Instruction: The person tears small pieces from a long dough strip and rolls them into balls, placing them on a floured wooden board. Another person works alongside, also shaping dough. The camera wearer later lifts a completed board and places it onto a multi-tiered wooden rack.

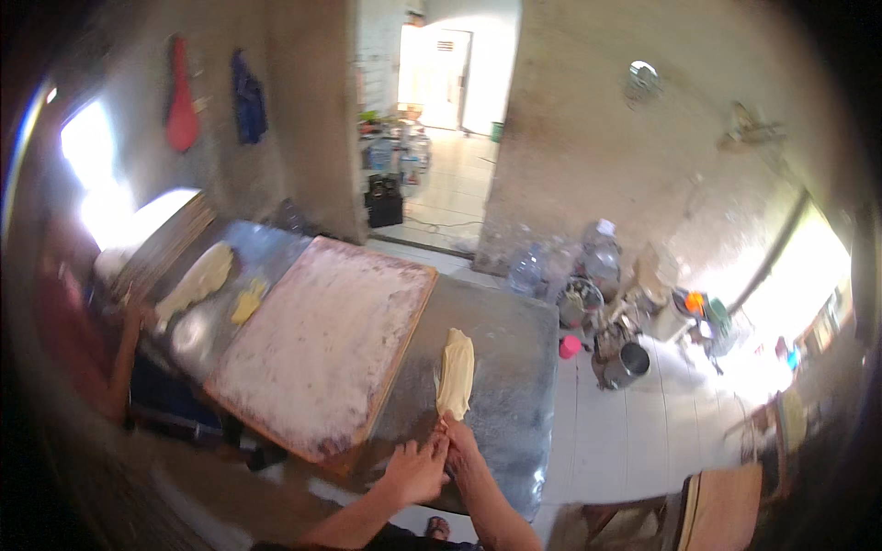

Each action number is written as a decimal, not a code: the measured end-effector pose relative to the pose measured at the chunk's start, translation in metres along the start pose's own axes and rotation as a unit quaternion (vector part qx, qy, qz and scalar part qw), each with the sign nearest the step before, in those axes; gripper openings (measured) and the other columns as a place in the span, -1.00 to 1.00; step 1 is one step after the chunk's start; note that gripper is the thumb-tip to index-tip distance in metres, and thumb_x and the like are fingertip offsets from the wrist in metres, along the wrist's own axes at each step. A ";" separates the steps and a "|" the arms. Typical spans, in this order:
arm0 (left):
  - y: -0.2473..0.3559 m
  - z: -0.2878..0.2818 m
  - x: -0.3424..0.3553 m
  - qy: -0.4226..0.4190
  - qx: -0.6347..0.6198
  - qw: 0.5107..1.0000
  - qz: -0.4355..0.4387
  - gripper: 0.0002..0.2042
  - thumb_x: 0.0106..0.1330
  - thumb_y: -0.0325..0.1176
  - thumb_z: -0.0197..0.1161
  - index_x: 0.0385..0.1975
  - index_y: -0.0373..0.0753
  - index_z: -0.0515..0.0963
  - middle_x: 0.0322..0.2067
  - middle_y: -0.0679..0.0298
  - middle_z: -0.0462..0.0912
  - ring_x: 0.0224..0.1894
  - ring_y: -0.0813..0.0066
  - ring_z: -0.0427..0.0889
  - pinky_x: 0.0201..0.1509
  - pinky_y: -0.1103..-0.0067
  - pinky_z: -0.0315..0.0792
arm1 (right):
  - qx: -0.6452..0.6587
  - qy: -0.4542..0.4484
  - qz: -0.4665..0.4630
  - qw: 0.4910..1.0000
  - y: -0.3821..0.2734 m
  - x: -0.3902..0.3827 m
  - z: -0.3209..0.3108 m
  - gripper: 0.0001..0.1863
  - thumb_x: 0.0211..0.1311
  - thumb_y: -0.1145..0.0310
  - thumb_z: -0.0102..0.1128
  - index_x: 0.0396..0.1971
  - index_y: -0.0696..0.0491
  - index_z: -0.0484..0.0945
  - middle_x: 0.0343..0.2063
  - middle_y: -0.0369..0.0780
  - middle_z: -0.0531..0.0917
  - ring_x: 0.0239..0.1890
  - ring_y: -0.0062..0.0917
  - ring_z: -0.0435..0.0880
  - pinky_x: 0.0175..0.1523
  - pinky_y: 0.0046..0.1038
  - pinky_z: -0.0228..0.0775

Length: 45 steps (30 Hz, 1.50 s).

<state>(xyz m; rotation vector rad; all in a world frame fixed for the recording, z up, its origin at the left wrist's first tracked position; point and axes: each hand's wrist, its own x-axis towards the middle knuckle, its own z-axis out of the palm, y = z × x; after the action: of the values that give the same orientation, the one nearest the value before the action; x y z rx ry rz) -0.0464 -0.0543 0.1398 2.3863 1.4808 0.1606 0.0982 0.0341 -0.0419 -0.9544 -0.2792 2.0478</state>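
A long, pale yellow piece of dough (pixel 456 375) lies on the dark metal tabletop (pixel 510 386), stretching away from me. At its near end my right hand (pixel 459 443) is closed, its fingertips pinching the dough's tip. My left hand (pixel 416 470) meets the right one just there, with fingers bent and pressed toward it. Whatever is between the left fingers is too small to make out. To the left lies a flour-dusted wooden board (pixel 322 349) with worn edges.
Left of the board, another person's arm (pixel 124 354) reaches toward a larger dough sheet (pixel 200 280) beside yellow scraps (pixel 249 300). Buckets, bottles and a dark pot (pixel 627 365) crowd the floor on the right. A wooden chair (pixel 721 500) stands at lower right. A doorway (pixel 432 165) opens behind.
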 end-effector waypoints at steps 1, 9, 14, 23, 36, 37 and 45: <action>-0.001 -0.027 -0.014 -0.016 -0.039 0.999 0.028 -0.49 0.46 -0.21 0.12 0.35 -0.30 0.34 0.04 -0.13 0.64 0.08 -0.07 0.67 0.15 0.11 0.53 | 0.005 -0.015 -0.026 1.000 0.007 -0.013 0.018 -0.56 0.66 -0.05 -0.13 -0.28 0.00 0.49 -0.53 -0.31 0.51 -0.56 -0.52 0.52 -0.47 -0.41 0.47; -0.042 0.085 0.111 0.066 -0.109 0.936 0.328 -0.61 0.43 -0.15 0.13 -0.54 -0.27 0.69 -0.47 -0.01 0.72 -0.32 0.03 0.70 -0.08 0.17 0.45 | -0.389 0.460 -0.151 0.784 0.036 -0.106 0.020 -0.40 0.65 -0.05 -0.27 -0.25 0.07 0.70 -0.52 -0.06 0.70 -0.48 -0.07 0.70 -0.35 0.00 0.50; -0.054 0.099 0.098 0.174 -0.118 0.915 0.344 -0.55 0.37 -0.14 0.19 -0.80 -0.17 0.60 -0.76 0.19 0.60 -0.63 0.16 0.61 -0.07 0.28 0.44 | -0.659 0.405 -0.402 0.491 0.036 -0.152 0.099 -0.59 0.51 0.30 0.04 -0.57 0.14 0.62 -0.58 0.09 0.64 -0.49 0.11 0.68 -0.45 0.01 0.43; -0.097 0.082 0.105 -0.008 -0.092 0.941 0.327 -0.76 0.45 -0.29 0.15 -0.04 -0.20 0.68 0.16 0.02 0.58 0.17 0.13 0.59 0.31 0.21 0.42 | -0.761 0.435 -0.201 0.437 0.034 -0.120 0.057 -0.52 0.49 0.20 -0.04 0.20 0.24 0.42 0.46 0.24 0.22 0.56 0.20 0.04 0.58 0.16 -0.15; -0.096 0.055 0.089 0.103 -0.398 0.910 0.051 -0.81 0.45 -0.45 0.12 -0.07 -0.20 0.67 0.03 0.18 0.72 0.09 0.19 0.70 0.15 0.35 0.56 | -0.709 0.476 -0.300 0.426 -0.023 -0.077 -0.006 -0.23 0.34 0.06 0.14 0.37 0.33 0.30 0.35 0.29 0.37 0.48 0.21 0.23 0.57 0.16 -0.06; -0.091 0.058 0.096 0.127 -0.412 0.901 0.046 -0.82 0.45 -0.46 0.12 -0.10 -0.20 0.67 -0.02 0.20 0.74 0.02 0.20 0.73 0.09 0.36 0.58 | -0.720 0.433 -0.305 0.448 -0.010 -0.062 -0.001 -0.22 0.33 0.06 0.16 0.37 0.33 0.30 0.35 0.29 0.36 0.47 0.21 0.23 0.57 0.16 -0.06; -0.088 0.072 0.086 0.128 -0.380 0.916 0.010 -0.87 0.40 -0.48 0.20 -0.18 -0.21 0.69 -0.21 0.17 0.74 -0.22 0.21 0.77 -0.14 0.40 0.61 | -0.727 0.418 -0.314 0.446 -0.036 -0.089 -0.017 -0.13 0.23 0.06 0.30 0.37 0.36 0.26 0.34 0.34 0.35 0.44 0.22 0.27 0.56 0.15 -0.03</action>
<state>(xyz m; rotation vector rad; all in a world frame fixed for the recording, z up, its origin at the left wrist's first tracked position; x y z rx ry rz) -0.0636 0.0422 0.0364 1.7769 1.1814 0.9037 0.1637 -0.0142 0.0113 -2.1675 -1.6301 -0.0209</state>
